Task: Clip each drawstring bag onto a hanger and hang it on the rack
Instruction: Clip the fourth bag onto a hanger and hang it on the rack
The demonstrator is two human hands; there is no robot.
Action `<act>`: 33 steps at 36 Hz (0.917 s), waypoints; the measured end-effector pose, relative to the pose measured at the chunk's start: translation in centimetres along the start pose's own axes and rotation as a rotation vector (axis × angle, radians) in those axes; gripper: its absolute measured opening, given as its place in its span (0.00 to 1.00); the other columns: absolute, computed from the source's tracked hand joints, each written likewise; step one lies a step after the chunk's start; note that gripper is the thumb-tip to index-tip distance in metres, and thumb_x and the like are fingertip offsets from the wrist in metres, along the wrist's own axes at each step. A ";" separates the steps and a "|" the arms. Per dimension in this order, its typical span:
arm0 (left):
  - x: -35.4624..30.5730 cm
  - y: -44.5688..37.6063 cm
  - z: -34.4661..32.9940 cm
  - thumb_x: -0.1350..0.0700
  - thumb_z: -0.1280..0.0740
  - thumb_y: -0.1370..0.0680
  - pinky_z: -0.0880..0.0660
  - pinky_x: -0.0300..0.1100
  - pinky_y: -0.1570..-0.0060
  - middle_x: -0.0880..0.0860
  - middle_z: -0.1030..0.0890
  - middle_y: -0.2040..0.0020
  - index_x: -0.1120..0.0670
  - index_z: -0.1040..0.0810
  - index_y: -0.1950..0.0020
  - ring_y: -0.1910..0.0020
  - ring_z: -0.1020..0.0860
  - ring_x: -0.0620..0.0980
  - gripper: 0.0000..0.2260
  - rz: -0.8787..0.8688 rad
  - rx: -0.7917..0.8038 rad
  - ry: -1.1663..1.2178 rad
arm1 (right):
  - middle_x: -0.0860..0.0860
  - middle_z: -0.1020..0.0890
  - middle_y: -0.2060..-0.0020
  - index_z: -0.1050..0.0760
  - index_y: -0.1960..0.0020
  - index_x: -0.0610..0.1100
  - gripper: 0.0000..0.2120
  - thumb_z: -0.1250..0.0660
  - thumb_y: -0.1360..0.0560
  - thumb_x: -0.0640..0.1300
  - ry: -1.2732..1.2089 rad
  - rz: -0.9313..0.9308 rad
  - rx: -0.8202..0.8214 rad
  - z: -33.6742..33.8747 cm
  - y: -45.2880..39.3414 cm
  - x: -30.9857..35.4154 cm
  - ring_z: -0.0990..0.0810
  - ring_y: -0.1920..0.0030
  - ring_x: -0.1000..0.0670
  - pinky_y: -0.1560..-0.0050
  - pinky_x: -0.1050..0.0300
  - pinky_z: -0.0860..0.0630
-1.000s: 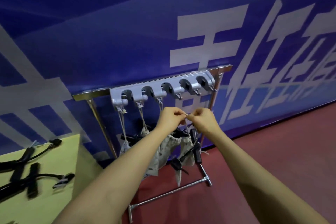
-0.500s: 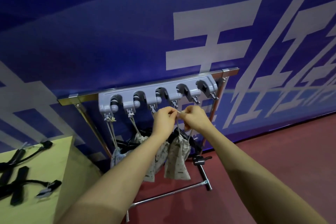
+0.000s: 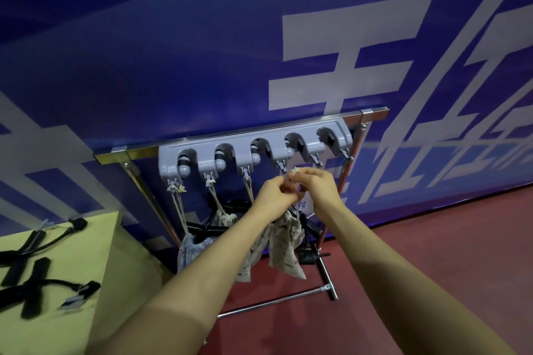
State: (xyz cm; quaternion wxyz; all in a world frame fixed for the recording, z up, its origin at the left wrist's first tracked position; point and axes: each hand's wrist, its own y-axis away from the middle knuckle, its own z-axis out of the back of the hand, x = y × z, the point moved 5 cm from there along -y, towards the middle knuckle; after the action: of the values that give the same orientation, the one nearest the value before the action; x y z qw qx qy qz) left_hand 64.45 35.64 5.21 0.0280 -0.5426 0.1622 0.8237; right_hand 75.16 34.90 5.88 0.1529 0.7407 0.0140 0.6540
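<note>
A grey plastic holder (image 3: 302, 135) with several slots and small hooks is fixed to the chrome rack (image 3: 259, 135). Three patterned drawstring bags hang from its left hooks by their cords; the leftmost bag (image 3: 190, 248) shows best. A fourth patterned bag (image 3: 285, 248) dangles below my hands. My left hand (image 3: 274, 199) and my right hand (image 3: 318, 186) both pinch its drawstring (image 3: 295, 178), just under the fourth hook (image 3: 281, 166). Black hangers (image 3: 213, 228) hang behind the bags.
A yellow table (image 3: 72, 282) stands at the lower left with black hangers (image 3: 31, 285) lying on it. The blue banner wall rises right behind the rack. Red floor (image 3: 432, 253) spreads to the right. The rack's foot bar (image 3: 327, 277) juts out low.
Both hands have stayed joined on the drawstring and have come up close under the fourth hook. The bag has lifted with them, and the camera has turned left.
</note>
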 end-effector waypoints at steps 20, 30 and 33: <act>-1.1 1.2 -0.7 0.61 0.32 0.25 0.23 0.46 0.55 0.56 0.18 0.63 0.54 0.21 0.61 0.63 0.21 0.50 0.06 -0.030 -0.123 0.039 | 0.46 0.18 0.63 0.21 0.61 0.39 0.11 0.38 0.27 0.28 -0.020 0.044 0.026 2.3 1.3 0.5 0.19 0.59 0.51 0.58 0.62 0.24; -0.6 1.5 1.6 0.63 0.36 0.22 0.19 0.46 0.57 0.54 0.21 0.65 0.57 0.25 0.61 0.59 0.18 0.56 0.07 -0.021 -0.357 0.174 | 0.50 0.24 0.64 0.27 0.55 0.39 0.04 0.37 0.24 0.32 0.416 0.280 -0.064 0.6 0.0 1.1 0.26 0.61 0.51 0.63 0.64 0.29; -0.8 0.9 2.0 0.62 0.35 0.22 0.19 0.51 0.54 0.52 0.21 0.65 0.57 0.25 0.61 0.59 0.17 0.56 0.07 -0.020 -0.436 0.155 | 0.50 0.24 0.60 0.25 0.49 0.38 0.04 0.37 0.23 0.34 0.439 0.321 -0.149 -0.3 -0.4 1.1 0.26 0.59 0.52 0.60 0.62 0.30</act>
State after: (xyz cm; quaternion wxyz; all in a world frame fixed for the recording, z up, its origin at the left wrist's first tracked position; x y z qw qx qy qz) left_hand 62.82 35.50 6.90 -0.0941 -0.5989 -0.0233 0.7950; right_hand 75.09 35.58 6.83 0.0947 0.5607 -0.1191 0.8139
